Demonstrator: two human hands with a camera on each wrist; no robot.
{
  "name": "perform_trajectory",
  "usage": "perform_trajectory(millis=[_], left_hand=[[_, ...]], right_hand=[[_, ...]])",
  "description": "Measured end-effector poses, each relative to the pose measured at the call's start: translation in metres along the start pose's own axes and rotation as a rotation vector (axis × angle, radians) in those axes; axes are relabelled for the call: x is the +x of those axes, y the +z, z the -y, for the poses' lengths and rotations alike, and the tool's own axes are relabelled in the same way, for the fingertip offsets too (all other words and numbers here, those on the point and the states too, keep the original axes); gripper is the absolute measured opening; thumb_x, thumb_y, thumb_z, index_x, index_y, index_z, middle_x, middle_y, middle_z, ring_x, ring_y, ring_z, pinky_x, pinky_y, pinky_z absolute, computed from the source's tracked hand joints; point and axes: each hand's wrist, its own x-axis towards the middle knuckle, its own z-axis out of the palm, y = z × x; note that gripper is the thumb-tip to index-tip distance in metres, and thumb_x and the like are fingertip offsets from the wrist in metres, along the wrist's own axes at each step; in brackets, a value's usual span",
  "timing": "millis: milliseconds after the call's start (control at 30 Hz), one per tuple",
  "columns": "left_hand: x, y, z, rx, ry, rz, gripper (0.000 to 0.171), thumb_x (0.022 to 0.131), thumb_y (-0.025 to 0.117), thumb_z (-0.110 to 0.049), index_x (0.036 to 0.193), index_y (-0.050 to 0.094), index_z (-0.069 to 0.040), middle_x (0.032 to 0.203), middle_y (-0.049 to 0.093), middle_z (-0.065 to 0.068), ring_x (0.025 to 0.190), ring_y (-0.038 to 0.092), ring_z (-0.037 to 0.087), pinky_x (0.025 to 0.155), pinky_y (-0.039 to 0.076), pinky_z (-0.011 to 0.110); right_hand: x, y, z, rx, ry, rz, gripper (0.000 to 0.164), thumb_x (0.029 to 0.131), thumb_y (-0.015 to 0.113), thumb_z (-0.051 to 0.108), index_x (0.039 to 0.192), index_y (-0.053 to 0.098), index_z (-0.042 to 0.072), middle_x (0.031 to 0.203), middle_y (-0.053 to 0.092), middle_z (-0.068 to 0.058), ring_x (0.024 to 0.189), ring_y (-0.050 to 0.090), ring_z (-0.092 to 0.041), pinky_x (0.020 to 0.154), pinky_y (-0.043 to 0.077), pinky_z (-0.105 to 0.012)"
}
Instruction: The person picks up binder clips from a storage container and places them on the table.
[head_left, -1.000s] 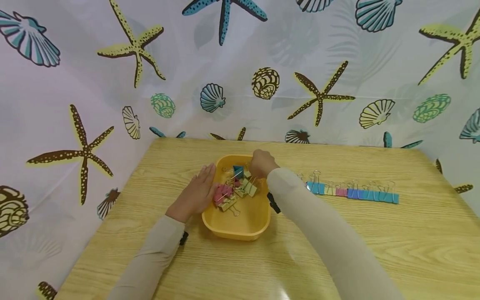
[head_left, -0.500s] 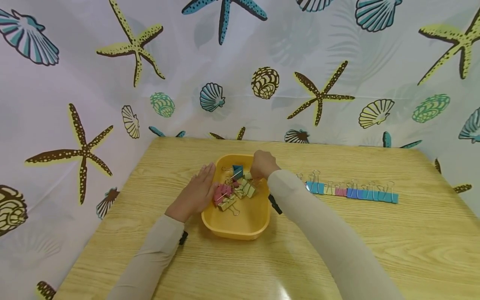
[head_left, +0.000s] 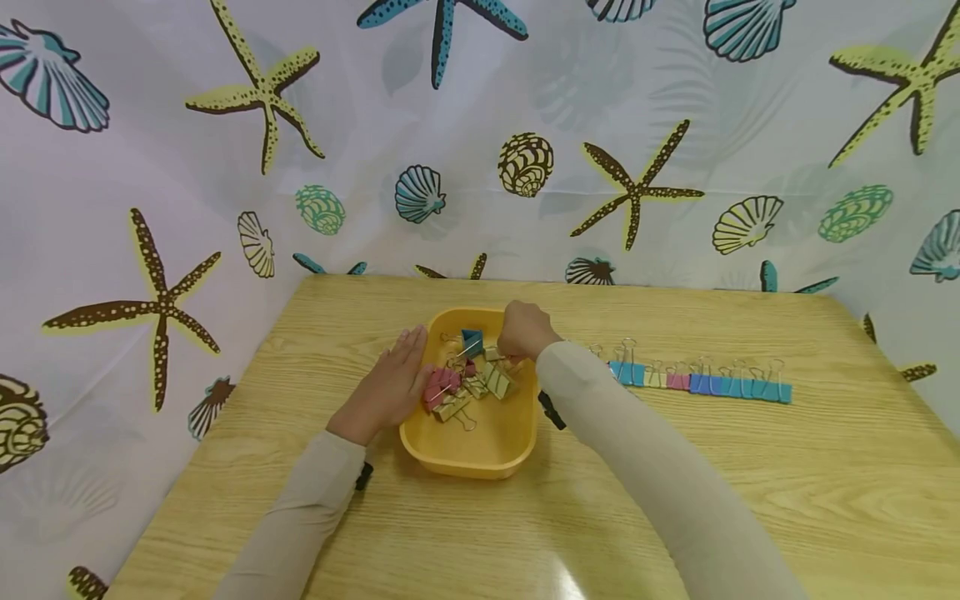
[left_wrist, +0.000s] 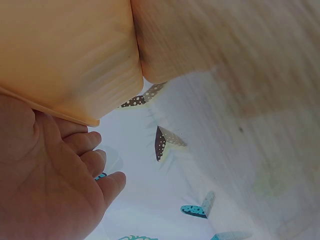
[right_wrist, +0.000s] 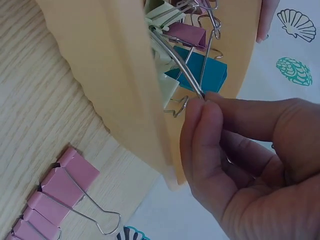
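Note:
A yellow plastic bin (head_left: 467,465) stands on the table with several loose binder clips inside. Along its left rim lies my left hand (head_left: 386,385), fingers straight; the left wrist view shows the hand (left_wrist: 55,165) against the outer wall. My right hand (head_left: 525,330) reaches over the far right rim. In the right wrist view, its thumb and fingertips pinch the silver wire handle of a binder clip (right_wrist: 177,60), apparently a pale yellow one. Close by are a teal clip (head_left: 472,342), pink clips (head_left: 442,385) and yellow clips (head_left: 498,381).
Right of the bin, a row of binder clips (head_left: 705,383) in blue, yellow, pink and purple runs across the wooden table (head_left: 750,500), handles upward. Pink clips (right_wrist: 65,185) at its near end show in the right wrist view. A shell-printed cloth (head_left: 465,233) hangs behind the table.
Yellow clips by the right hand have shifted slightly inside the bin. Both hands keep nearly the same place, and the head view has moved a little.

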Motion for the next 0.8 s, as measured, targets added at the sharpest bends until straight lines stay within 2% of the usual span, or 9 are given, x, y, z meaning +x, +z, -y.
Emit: perform_trajectory(millis=[67,133,233,400,467,567,700,800], left_hand=[[0.000,0.000,-0.001,-0.003,-0.005,0.006,0.062,0.106,0.030,-0.033,0.154,0.007,-0.002,0.160,0.009,0.013,0.147,0.006,0.030,0.116,0.014,0.053],[0.000,-0.001,-0.001,-0.005,-0.008,0.011,0.062,0.106,0.030,-0.033,0.154,0.006,-0.002,0.160,0.009,0.013,0.147,0.006,0.030,0.116,0.014,0.053],[0.000,0.000,-0.001,-0.004,-0.003,0.009,0.062,0.106,0.031,-0.033,0.153,0.006,-0.001,0.160,0.009,0.013,0.147,0.006,0.031,0.116,0.013,0.053],[0.001,0.001,0.002,0.010,0.005,-0.001,0.062,0.106,0.031,-0.032,0.153,0.006,-0.001,0.160,0.008,0.014,0.147,0.007,0.033,0.116,0.014,0.054],[0.001,0.000,0.002,0.011,0.003,-0.002,0.062,0.106,0.030,-0.032,0.153,0.007,-0.001,0.160,0.009,0.014,0.147,0.008,0.032,0.116,0.015,0.053],[0.001,0.000,0.001,0.011,0.002,0.001,0.062,0.105,0.031,-0.032,0.153,0.007,-0.001,0.160,0.009,0.014,0.147,0.008,0.032,0.116,0.015,0.054],[0.001,0.000,0.000,0.008,-0.001,0.009,0.062,0.106,0.030,-0.032,0.153,0.007,-0.001,0.160,0.009,0.014,0.147,0.007,0.032,0.116,0.015,0.054],[0.001,0.001,-0.001,0.010,-0.007,0.013,0.062,0.106,0.030,-0.033,0.153,0.006,-0.001,0.160,0.008,0.014,0.147,0.007,0.032,0.116,0.015,0.054]], right_hand=[[-0.002,-0.001,0.000,-0.008,-0.003,0.001,0.029,0.085,0.061,0.002,0.057,0.057,0.009,0.072,0.071,-0.015,0.064,0.070,-0.024,0.077,0.053,-0.036],[-0.004,-0.003,0.000,-0.018,-0.012,0.004,0.030,0.086,0.061,0.003,0.057,0.057,0.010,0.079,0.072,-0.017,0.069,0.071,-0.025,0.083,0.053,-0.039],[-0.006,-0.004,-0.001,-0.032,-0.024,0.002,0.034,0.085,0.060,0.003,0.053,0.055,0.011,0.076,0.072,-0.016,0.065,0.071,-0.024,0.079,0.053,-0.038],[-0.007,-0.006,-0.001,-0.030,-0.041,-0.015,0.038,0.085,0.061,0.003,0.049,0.052,0.012,0.061,0.068,-0.009,0.065,0.070,-0.024,0.068,0.053,-0.035],[-0.007,-0.007,-0.001,-0.041,-0.052,-0.018,0.037,0.085,0.062,0.003,0.050,0.052,0.012,0.055,0.064,-0.004,0.066,0.070,-0.024,0.070,0.053,-0.036],[-0.010,-0.012,0.001,-0.072,-0.059,-0.009,0.035,0.085,0.064,0.005,0.051,0.055,0.010,0.050,0.057,0.000,0.055,0.063,-0.020,0.069,0.050,-0.036],[-0.016,-0.020,0.003,-0.118,-0.070,0.013,0.025,0.086,0.070,0.010,0.062,0.067,0.002,0.052,0.055,-0.002,0.051,0.049,-0.015,0.070,0.046,-0.033],[-0.021,-0.025,0.003,-0.122,-0.096,0.018,0.018,0.085,0.073,0.014,0.075,0.075,-0.001,0.059,0.063,-0.004,0.056,0.054,-0.015,0.071,0.048,-0.032]])
